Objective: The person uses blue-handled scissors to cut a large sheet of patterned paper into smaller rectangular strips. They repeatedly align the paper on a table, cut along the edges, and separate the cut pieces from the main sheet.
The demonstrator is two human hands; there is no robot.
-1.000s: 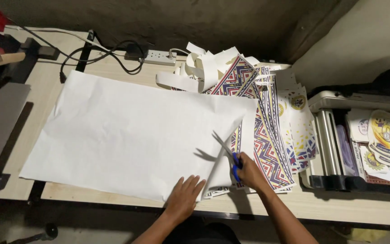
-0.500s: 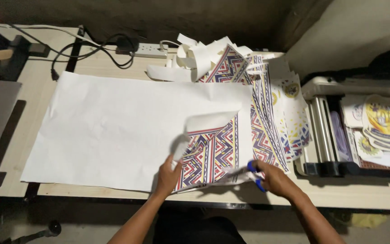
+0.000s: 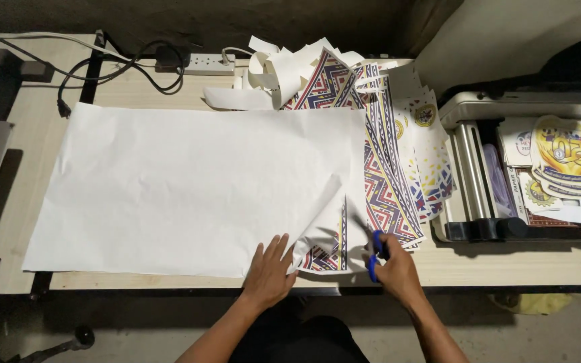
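Note:
A large white paper sheet (image 3: 189,185) lies face down across the wooden table (image 3: 499,269). Its near right corner (image 3: 327,232) is curled up, showing a zigzag print in red, blue and yellow underneath. My left hand (image 3: 272,270) rests flat on the sheet's near edge, just left of that curl, fingers spread. My right hand (image 3: 395,269) grips blue-handled scissors (image 3: 375,252) at the table's near edge, right beside the lifted corner, blades pointing up toward the sheet.
Printed zigzag sheets (image 3: 388,175) and curled white offcuts (image 3: 284,70) pile up at the back right. A roller machine (image 3: 479,181) with round printed emblems (image 3: 568,158) stands on the right. A power strip (image 3: 203,64) and black cables (image 3: 102,70) lie at the back left.
The folded-over corner has dropped back, so less of the print shows. My left hand moved right along the near edge. My right hand with the scissors shifted left toward the corner.

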